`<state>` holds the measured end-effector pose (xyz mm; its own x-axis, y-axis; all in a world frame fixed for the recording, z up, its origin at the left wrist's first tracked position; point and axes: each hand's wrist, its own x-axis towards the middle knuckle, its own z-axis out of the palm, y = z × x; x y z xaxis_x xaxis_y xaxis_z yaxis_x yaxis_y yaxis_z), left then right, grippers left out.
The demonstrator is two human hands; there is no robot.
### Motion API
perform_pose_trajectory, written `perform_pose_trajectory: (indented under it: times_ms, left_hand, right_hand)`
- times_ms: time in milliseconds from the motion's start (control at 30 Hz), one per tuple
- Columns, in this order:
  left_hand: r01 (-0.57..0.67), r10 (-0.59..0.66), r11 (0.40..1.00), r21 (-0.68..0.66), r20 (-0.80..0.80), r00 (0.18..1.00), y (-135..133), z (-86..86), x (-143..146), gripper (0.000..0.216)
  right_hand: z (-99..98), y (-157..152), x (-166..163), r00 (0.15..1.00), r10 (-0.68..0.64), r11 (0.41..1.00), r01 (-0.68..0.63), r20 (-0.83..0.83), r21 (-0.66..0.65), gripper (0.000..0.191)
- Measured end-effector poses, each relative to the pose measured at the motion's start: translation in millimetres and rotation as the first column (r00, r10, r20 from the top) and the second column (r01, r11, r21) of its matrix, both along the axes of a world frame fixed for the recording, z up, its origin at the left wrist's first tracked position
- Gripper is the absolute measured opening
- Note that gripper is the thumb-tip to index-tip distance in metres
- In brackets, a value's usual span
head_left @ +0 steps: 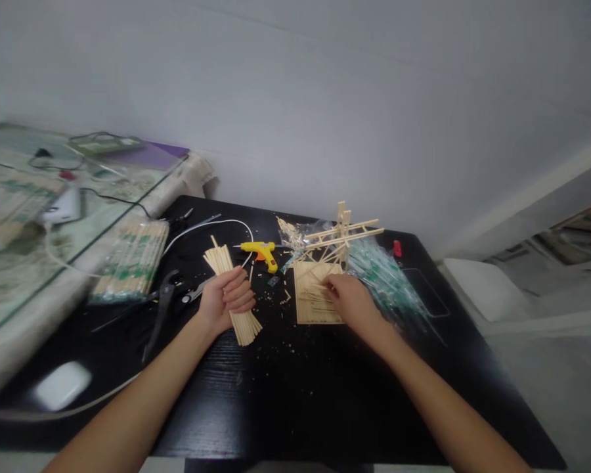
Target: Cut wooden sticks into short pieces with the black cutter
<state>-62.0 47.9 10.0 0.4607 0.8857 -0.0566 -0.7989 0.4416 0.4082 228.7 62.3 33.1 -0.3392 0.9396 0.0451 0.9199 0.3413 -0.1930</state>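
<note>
My left hand (225,301) is closed around a bundle of thin wooden sticks (220,261) that lies slanted over the black table (295,394). My right hand (350,299) rests on a flat square base made of wooden sticks (311,299), fingers curled at its surface; whether they pinch a stick I cannot make out. A frame of crossed sticks (342,233) rises from the far side of that base. A yellow glue gun (262,250) lies between the bundle and the frame.
Black pliers (162,305) and a bag of packed sticks (132,259) lie to the left. Green-tinted plastic wrappers (381,269) sit right of the base. A white cable (211,226), a white oval object (62,384), a glass-topped surface (39,197) and wood crumbs are around.
</note>
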Motion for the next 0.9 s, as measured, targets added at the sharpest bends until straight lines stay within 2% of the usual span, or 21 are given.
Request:
perform_pose_trajectory:
  times_ms: [167, 300, 400, 500, 567, 733, 900]
  left_hand:
    - [-0.053, 0.053, 0.999, 0.009, 0.020, 0.998, 1, 0.6, -5, 0.049]
    - [-0.053, 0.051, 0.998, 0.037, 0.054, 0.997, 1, 2.5, -6, 0.050]
    - [0.050, -0.059, 0.993, 0.110, 0.084, 0.995, -2, 3.8, -7, 0.055]
    - [0.192, -0.202, 0.969, 0.157, 0.052, 0.978, -9, 4.2, -6, 0.064]
    - [0.273, -0.280, 0.947, 0.171, 0.018, 0.960, -13, 3.8, -6, 0.067]
    - [0.328, -0.328, 0.930, 0.168, -0.026, 0.944, -13, 1.0, -3, 0.068]
    - [0.305, -0.305, 0.939, 0.161, -0.023, 0.952, -10, -1.4, -1, 0.065]
  right_hand:
    - [-4.3, -3, 4, 0.998, -0.041, 0.999, 0.040, 0.047, 0.015, 0.008]
    - [-4.1, -11, -24, 0.999, 0.003, 1.000, -0.002, -0.051, 0.017, 0.008]
    - [-6.4, -20, -61, 0.972, 0.161, 0.986, -0.167, -0.173, -0.020, 0.011]
    - [-15.7, -27, -99, 0.889, 0.419, 0.905, -0.425, -0.184, 0.010, 0.018]
    - [-24.1, -28, -118, 0.847, 0.517, 0.855, -0.517, -0.123, 0.032, 0.019]
    - [-36.0, -27, -134, 0.869, 0.494, 0.869, -0.494, -0.005, -0.007, 0.013]
    - [-27.4, -36, -129, 0.898, 0.427, 0.903, -0.430, 0.104, 0.001, 0.017]
